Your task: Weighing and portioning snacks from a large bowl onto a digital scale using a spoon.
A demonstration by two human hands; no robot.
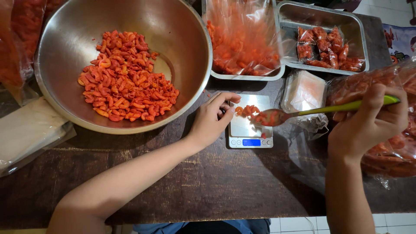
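My right hand [368, 123] grips the green handle of a metal spoon [277, 116], whose bowl holds red-orange macaroni snacks above a small silver digital scale [250, 130]. A few snack pieces [248, 111] lie on the scale's plate, seemingly inside a thin clear bag. My left hand [211, 119] rests at the scale's left edge, fingers pinching what looks like the bag's mouth. A large steel bowl [182, 47] at the upper left holds a heap of the same snacks [123, 78].
A steel tray [242, 76] carries a big clear bag of snacks; a second tray [359, 30] holds several small filled packets. A stack of empty clear bags [305, 93] lies by the scale. Large snack bags sit at the far right [390, 151] and upper left [17, 39].
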